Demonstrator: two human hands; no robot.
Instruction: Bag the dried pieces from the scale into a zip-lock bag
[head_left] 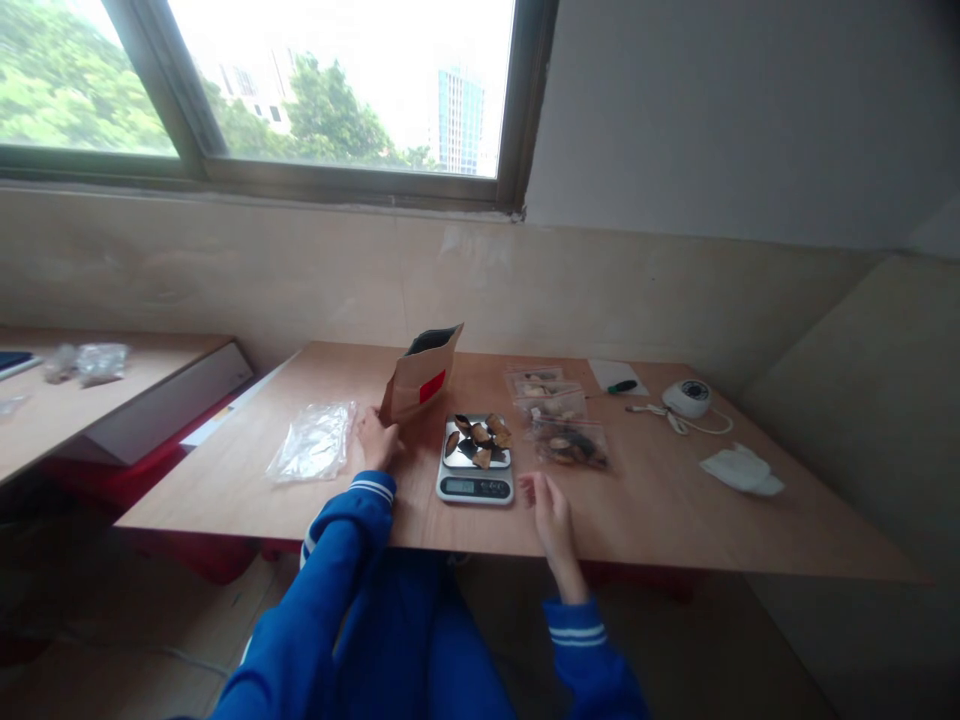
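A small digital scale (475,486) sits near the front edge of the wooden table (675,520), with several dark and tan pieces (480,438) heaped on its platform. My left hand (375,438) holds the base of an opened brown paper bag (421,375) with a red label, which stands tilted just left of the scale. My right hand (551,508) hovers to the right of the scale with fingers loosely apart, holding nothing. Filled clear bags (559,420) lie right of the scale.
A pile of empty clear plastic bags (315,440) lies left of my left hand. At the back right are a marker (622,386), a white round device with a cord (688,398) and a white cloth (742,470). A second table (90,400) stands to the left.
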